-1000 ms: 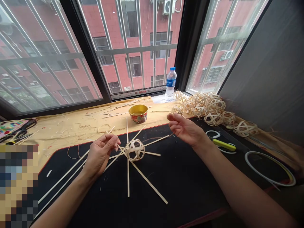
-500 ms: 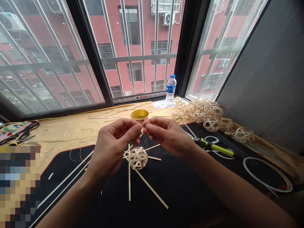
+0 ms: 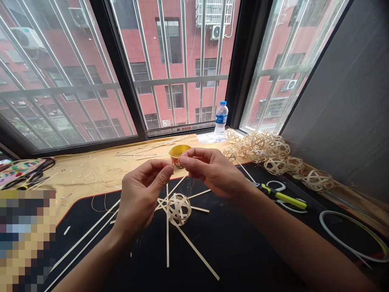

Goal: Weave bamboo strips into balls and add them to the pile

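Bamboo ball [image 3: 178, 209] sits on the mat [image 3: 243, 243] w/ hands off it; your L hand [image 3: 142, 199] & R hand [image 3: 212, 172] hover above, fingers curled, almost touching, any hold unclear.

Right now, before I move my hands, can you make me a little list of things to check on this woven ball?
1. Woven strip ball resting on the black mat, not in a hand: ok.
2. Long strips sticking out of the ball, not tangled: ok.
3. Left hand and right hand above the ball, not touching it: ok.
4. Something pinched between the fingers: cannot tell.
5. Yellow-handled pliers lying to the right, away from both hands: ok.
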The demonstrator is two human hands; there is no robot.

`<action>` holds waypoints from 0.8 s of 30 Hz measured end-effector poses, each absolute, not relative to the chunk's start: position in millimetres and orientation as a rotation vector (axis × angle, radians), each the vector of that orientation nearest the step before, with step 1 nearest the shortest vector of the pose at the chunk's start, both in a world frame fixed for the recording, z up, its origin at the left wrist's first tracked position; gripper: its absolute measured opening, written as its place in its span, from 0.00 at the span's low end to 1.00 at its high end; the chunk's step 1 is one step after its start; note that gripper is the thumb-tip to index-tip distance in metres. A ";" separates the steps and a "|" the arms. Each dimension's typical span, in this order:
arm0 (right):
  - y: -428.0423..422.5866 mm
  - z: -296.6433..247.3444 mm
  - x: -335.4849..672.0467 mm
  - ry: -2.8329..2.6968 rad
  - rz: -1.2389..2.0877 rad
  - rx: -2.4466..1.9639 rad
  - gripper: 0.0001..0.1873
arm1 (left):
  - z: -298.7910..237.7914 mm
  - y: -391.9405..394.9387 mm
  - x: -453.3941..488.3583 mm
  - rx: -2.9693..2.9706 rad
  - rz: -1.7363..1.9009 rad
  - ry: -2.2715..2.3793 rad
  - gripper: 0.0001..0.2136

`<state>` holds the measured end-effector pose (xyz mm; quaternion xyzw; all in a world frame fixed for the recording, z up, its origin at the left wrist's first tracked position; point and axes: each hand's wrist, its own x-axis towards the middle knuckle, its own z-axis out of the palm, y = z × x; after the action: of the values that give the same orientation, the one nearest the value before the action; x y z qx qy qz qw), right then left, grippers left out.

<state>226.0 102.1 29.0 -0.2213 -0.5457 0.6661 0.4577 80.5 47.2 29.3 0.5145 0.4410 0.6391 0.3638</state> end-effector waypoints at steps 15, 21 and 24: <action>99.0 21.0 221.9 -1.431 1.648 -0.566 0.16 | 23.2 50.4 79.1 1.406 1.797 1.202 0.07; 98.2 22.4 222.2 -1.441 1.638 -0.567 0.16 | 26.6 53.4 79.9 1.270 1.771 1.161 0.11; 97.6 22.6 222.2 -1.435 1.648 -0.576 0.16 | 27.2 53.7 80.5 1.240 1.746 1.125 0.11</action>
<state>222.2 97.6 22.6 -0.2307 -0.5742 0.6595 0.4268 80.5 53.7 27.2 0.4795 0.4349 0.6752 0.3536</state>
